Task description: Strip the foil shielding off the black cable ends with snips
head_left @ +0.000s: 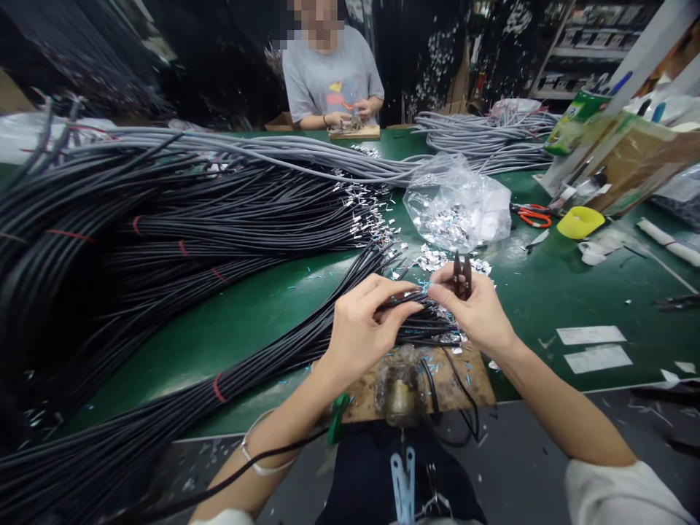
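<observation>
My left hand (366, 321) is closed, with thumb and fingers pinching the end of a black cable. My right hand (473, 306) keeps dark small cutters (462, 277) in its palm, jaws pointing up. Its thumb and forefinger also meet at the cable's tip, close to the left fingertips, where a bit of blue wire shows. What exactly they pinch is too small to tell. Beneath both hands lies a bundle of black cables (306, 332), tied with a red band. Bits of foil and blue scraps lie around the cable ends.
A motor-like device (402, 390) sits on a wooden board (470, 375) at the table's front edge. Large black cable bundles (262, 226) fill the left. A clear plastic bag (459, 200), orange-handled pliers (533, 215) and a yellow cup (580, 222) lie beyond. A co-worker (336, 80) sits opposite.
</observation>
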The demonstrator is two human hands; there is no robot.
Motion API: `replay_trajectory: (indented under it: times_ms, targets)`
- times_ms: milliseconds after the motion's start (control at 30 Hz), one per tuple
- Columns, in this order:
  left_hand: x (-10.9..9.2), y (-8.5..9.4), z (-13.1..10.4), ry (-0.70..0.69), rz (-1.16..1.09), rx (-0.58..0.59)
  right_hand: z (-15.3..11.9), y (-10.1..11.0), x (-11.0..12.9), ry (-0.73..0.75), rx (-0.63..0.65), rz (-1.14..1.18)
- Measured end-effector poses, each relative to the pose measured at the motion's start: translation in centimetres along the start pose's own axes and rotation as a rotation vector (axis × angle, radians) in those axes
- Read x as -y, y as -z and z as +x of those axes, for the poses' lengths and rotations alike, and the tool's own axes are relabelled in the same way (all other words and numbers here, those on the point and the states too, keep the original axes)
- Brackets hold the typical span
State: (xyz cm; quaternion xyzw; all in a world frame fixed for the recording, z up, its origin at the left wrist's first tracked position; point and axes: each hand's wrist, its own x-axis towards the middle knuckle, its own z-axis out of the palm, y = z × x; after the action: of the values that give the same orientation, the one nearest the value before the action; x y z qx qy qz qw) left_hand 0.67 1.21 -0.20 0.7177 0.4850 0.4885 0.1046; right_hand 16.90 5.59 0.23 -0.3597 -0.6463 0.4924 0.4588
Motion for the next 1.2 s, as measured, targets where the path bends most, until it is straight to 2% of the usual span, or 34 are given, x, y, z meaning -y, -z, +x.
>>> replay_trajectory:
  times_ms: [100, 167, 200, 267, 333, 367, 433, 500, 533, 567, 600, 633, 700, 800, 1067, 1133, 1200]
  targets:
    - [0.3, 0.0, 0.1, 0.02, -0.046, -0.063, 0.2, -0.2, -0.6, -0.223, 0.164, 0.28]
    - [0.5, -0.1, 0.2, 0.034, -0.094, -0.056, 0.2, -0.4, -0.6, -0.227, 0.26, 0.34]
    - [0.6, -0.2, 0.2, 0.053, -0.117, -0.032, 0.1, -0.4, -0.6, -0.158, 0.259, 0.294]
    - [0.6, -0.3, 0.2, 0.118, -0.183, 0.052, -0.1, -0.5, -0.5, 0.064, 0.151, 0.06]
    - [0.5, -0.4, 0.1, 0.206, -0.281, 0.152, -0.2, -0.6, -0.4, 0.292, -0.027, -0.224]
    - [0.4, -0.5, 0.0, 0.243, -0.332, 0.188, -0.2, -0.6, -0.3, 0.36, -0.105, -0.323]
    - [0.5, -0.5, 0.0, 0.289, -0.387, 0.203, -0.1, -0.6, -0.3, 0.36, -0.199, -0.342]
    - [0.8, -0.3, 0.1, 0.325, -0.373, 0.105, 0.1, -0.3, -0.1, 0.221, -0.139, -0.167]
    - [1.0, -0.2, 0.2, 0.351, -0.365, 0.019, 0.1, -0.2, 0.0, 0.144, -0.068, -0.055]
    - [1.3, -0.1, 0.4, 0.379, -0.366, -0.07, 0.1, 0.0, 0.1, 0.079, 0.063, 0.029]
    - [1.5, 0.0, 0.6, 0.4, -0.382, -0.141, 0.1, 0.1, 0.2, 0.074, 0.151, 0.056]
    - [1.7, 0.1, 0.7, 0.406, -0.404, -0.182, 0.0, 0.2, 0.3, 0.106, 0.149, 0.021]
    - [1.8, 0.2, 0.7, 0.363, -0.421, -0.153, -0.2, 0.1, 0.4, 0.201, 0.047, -0.15]
    - [1.4, 0.1, 0.5, 0.264, -0.358, -0.039, -0.2, -0.1, 0.3, 0.289, -0.095, -0.309]
    - [0.4, 0.4, 0.4, 0.118, -0.196, 0.099, -0.3, 0.0, 0.4, 0.394, -0.09, -0.267]
    - [0.4, 0.3, 0.3, 0.073, -0.172, 0.104, -0.4, 0.0, 0.4, 0.357, -0.052, -0.234]
    - [0.4, 0.2, 0.1, 0.044, -0.14, 0.051, -0.4, -0.1, 0.4, 0.292, -0.041, -0.231]
